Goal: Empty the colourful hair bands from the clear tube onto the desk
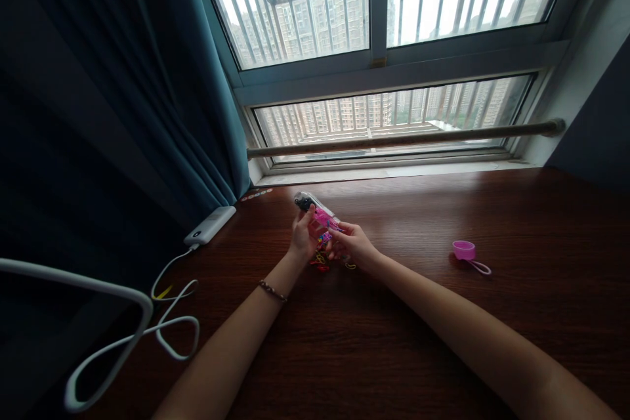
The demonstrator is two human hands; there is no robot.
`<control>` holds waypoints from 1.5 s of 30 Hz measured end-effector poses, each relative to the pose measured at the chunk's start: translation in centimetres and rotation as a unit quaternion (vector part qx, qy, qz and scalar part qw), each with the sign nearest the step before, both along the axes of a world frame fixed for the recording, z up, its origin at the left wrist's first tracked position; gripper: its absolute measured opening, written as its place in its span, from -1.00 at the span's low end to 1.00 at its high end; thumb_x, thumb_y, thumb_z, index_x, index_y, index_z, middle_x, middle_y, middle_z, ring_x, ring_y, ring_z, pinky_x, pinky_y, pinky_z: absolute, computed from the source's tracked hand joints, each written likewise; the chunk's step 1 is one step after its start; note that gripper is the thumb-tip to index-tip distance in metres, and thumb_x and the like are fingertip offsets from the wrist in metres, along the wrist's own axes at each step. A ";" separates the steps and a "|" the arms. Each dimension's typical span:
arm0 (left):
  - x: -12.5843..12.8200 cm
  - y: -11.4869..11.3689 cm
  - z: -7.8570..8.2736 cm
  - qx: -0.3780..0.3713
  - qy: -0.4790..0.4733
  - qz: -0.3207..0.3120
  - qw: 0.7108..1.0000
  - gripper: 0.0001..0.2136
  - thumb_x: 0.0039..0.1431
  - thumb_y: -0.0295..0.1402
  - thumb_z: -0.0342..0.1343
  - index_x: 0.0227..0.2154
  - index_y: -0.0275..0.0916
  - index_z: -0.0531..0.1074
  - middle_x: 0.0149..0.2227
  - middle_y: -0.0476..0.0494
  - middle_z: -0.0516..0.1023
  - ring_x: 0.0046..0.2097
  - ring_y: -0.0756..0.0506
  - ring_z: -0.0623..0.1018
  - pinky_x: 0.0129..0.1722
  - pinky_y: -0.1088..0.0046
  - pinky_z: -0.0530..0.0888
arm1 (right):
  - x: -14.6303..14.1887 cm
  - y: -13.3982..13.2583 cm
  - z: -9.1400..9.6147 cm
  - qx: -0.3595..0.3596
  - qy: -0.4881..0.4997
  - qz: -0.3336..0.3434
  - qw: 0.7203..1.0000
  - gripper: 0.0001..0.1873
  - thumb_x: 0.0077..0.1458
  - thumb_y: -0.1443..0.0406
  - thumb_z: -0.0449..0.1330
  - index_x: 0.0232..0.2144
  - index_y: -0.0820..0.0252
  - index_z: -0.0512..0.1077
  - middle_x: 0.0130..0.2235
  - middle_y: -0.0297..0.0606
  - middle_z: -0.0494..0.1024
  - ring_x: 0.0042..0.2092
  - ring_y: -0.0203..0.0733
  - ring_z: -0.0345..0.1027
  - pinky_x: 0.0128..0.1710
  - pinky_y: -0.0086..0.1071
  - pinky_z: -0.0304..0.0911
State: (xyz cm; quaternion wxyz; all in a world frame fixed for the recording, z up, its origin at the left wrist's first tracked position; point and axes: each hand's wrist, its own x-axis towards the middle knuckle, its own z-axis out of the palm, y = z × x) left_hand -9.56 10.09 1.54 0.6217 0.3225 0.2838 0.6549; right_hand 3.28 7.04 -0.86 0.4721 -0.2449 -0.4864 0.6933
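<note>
Two bare hands meet over the middle of a dark reddish wooden table (pixel 394 335) set against the window wall. The left hand (pixel 300 239) has its fingers curled around a clear pack (pixel 314 209) with pink contents, holding it tilted just above the wood. The right hand (pixel 357 246) comes in from the right with its fingertips drawn together, pinching the pack's pink lower end; the detail there is too small to make out further. A thin beaded bracelet (pixel 272 291) sits on the left wrist.

Directly beneath the hands, a few small coloured bands (pixel 321 264) lie loose on the wood. Well off to the right a pink cap (pixel 464 250) with a pale loop rests by itself. At the far left edge lies a white power bank (pixel 210 225), its white cable (pixel 173 331) looping toward the near left corner.

Along the far side runs a pale sill under a barred window (pixel 378 13), with a round rail (pixel 403 139) across its lower pane and tower blocks beyond. A teal curtain (pixel 147 79) hangs on the left.
</note>
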 end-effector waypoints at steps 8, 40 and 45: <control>0.3 -0.2 0.3 0.014 0.010 0.028 0.999 -0.74 -0.15 -0.36 0.25 -0.37 -0.22 0.33 -0.46 0.03 0.47 -0.50 0.02 0.49 -0.50 0.48 0.46 | 0.0 0.3 -0.3 -0.032 0.010 -0.075 0.997 -0.59 -0.21 0.10 0.28 -0.35 0.27 0.37 -0.52 -0.28 0.52 -0.55 -0.29 0.39 -0.56 -0.49 0.28; 0.8 -1.0 0.3 0.042 0.007 -0.080 0.996 -0.77 -0.04 -0.31 0.18 -0.27 -0.19 0.36 -0.30 -0.09 0.50 -0.38 -0.05 0.53 -0.39 0.41 0.47 | 0.0 -1.1 1.1 -0.018 0.015 0.088 0.996 -0.19 -0.08 0.25 0.21 0.15 -0.06 -0.12 -0.30 -0.29 0.54 -0.61 -0.36 0.36 -0.66 -0.54 0.25; 0.7 -1.1 0.1 0.050 0.030 -0.109 0.992 -0.78 0.00 -0.29 0.15 -0.27 -0.17 0.34 -0.29 -0.11 0.49 -0.39 -0.10 0.53 -0.53 0.44 0.45 | 0.1 -1.0 1.2 -0.005 0.001 0.119 0.993 -0.15 -0.04 0.27 0.18 0.17 -0.08 -0.22 -0.37 -0.32 0.53 -0.60 -0.32 0.38 -0.67 -0.53 0.26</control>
